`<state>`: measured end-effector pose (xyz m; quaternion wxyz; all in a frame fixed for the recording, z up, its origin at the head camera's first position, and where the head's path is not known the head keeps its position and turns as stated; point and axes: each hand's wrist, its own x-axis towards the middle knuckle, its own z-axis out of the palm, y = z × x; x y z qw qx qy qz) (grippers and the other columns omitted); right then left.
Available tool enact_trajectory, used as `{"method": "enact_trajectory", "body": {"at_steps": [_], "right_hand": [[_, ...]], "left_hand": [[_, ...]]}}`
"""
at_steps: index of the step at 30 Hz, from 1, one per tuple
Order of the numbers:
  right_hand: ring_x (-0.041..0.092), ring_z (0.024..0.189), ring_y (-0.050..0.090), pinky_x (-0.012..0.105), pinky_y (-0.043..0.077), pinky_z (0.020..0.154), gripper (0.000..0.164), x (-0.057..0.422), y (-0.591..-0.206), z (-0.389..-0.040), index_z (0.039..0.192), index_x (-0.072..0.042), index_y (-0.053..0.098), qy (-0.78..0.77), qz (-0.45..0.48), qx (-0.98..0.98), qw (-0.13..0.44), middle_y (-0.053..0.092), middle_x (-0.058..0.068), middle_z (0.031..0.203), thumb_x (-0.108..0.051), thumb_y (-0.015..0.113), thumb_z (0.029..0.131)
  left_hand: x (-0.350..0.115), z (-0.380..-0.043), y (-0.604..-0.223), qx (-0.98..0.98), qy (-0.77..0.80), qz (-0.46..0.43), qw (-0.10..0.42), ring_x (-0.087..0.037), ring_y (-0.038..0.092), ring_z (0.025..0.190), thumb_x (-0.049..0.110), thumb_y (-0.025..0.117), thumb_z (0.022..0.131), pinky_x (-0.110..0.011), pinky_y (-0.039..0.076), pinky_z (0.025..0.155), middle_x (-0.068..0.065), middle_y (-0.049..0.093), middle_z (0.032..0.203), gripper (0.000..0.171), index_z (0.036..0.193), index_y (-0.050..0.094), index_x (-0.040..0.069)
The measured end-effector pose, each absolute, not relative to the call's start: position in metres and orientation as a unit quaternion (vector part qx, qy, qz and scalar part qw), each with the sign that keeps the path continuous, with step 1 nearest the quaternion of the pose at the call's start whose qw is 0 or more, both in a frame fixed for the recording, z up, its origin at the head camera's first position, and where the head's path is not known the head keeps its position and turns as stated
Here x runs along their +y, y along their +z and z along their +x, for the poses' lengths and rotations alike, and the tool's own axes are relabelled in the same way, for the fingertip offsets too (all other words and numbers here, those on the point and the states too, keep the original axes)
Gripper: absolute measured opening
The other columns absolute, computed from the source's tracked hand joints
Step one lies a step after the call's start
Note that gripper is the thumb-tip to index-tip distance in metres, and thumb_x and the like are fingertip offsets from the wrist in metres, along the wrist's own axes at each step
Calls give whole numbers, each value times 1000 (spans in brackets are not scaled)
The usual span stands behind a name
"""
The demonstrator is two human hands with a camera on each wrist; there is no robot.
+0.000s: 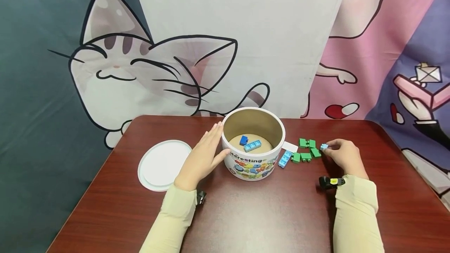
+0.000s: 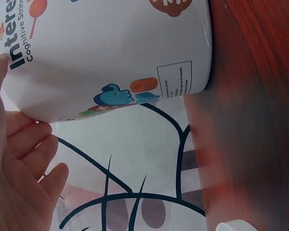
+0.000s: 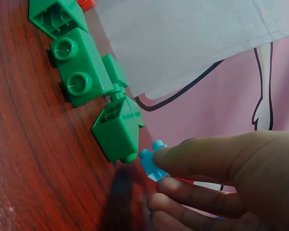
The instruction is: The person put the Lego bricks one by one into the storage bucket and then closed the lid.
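Note:
A white round tub (image 1: pixel 250 163) with printed sides stands near the table's far edge. Inside lie a dark blue building block (image 1: pixel 243 140) and a light blue building block (image 1: pixel 252 145). My left hand (image 1: pixel 204 153) rests against the tub's left side, fingers straight along it, as the left wrist view also shows. To the right of the tub, my right hand (image 1: pixel 344 156) pinches a small light blue building block (image 3: pixel 153 161) between thumb and fingers. Several green building blocks (image 3: pixel 82 67) lie just left of that hand, and another light blue building block (image 1: pixel 285 159) lies beside the tub.
A white round lid (image 1: pixel 163 165) lies flat on the table left of the tub. Some white flat piece (image 1: pixel 290 146) sits between the tub and the green blocks. Behind the brown table (image 1: pixel 260 214) hangs a printed cloth (image 1: pixel 274 42).

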<state>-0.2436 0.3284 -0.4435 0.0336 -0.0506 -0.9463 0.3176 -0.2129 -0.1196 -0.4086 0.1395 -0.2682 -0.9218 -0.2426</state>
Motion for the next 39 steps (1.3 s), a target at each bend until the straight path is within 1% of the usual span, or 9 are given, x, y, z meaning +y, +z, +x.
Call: {"method": "enact_trajectory", "body": {"at_steps": [4,10,16,22,25,28,32,36,39], "right_hand": [[38,89,58,38,46,69,31,327,-442,-245,108,8,70,317,-45,-946,57,69,27,102,-18,71,92],[42,95,61,51,51,79,37,318,-438,-245,111,8,69,322,-37,-942,86,69,28,105,-25,69,95],[39,93,63,40,51,73,42,301,-425,-244,116,6,68,327,-37,-938,107,71,26,103,-32,63,98],[36,94,65,40,51,75,41,286,-407,-239,116,4,68,338,-19,-930,142,72,23,101,-33,62,100],[34,93,66,37,50,75,39,278,-400,-238,116,2,69,341,-10,-927,156,73,21,100,-33,62,100],[29,89,66,30,50,72,37,269,-394,-236,115,-1,70,347,-3,-922,171,73,18,99,-34,63,99],[12,83,63,18,47,69,32,254,-388,-234,111,-4,73,355,14,-911,208,74,13,96,-32,65,98],[-8,79,56,7,44,71,25,241,-385,-235,109,-4,74,370,49,-892,254,73,11,94,-25,69,96],[-13,79,54,4,44,73,22,232,-385,-235,109,-3,74,379,75,-881,273,73,10,94,-19,70,95]], "left_hand": [[-121,-213,-408,-921,-242,-271,141,-22,23,153,41,59,102,-46,25,124,-12,28,165,76,160,26,3],[-122,-213,-407,-924,-237,-265,140,-21,22,153,42,59,102,-45,23,124,-10,29,164,75,159,29,4],[-124,-213,-408,-927,-234,-260,137,-20,22,153,43,59,102,-44,22,125,-9,30,164,75,159,30,5],[-122,-212,-408,-925,-240,-262,138,-20,22,153,43,60,101,-44,22,124,-10,31,164,76,159,30,5],[-122,-212,-408,-924,-241,-262,138,-20,22,153,43,60,101,-44,22,124,-10,31,164,76,159,29,5],[-122,-213,-408,-923,-243,-264,139,-21,23,153,43,60,101,-46,24,124,-10,31,164,76,159,29,4],[-121,-214,-408,-921,-247,-267,140,-22,24,153,42,60,102,-48,25,123,-11,31,164,75,159,30,3],[-121,-214,-408,-920,-251,-268,139,-22,23,153,41,59,102,-46,24,124,-11,30,164,75,159,29,4],[-121,-214,-409,-919,-253,-268,140,-22,23,153,41,60,102,-45,23,124,-11,30,164,75,159,29,4]]}}
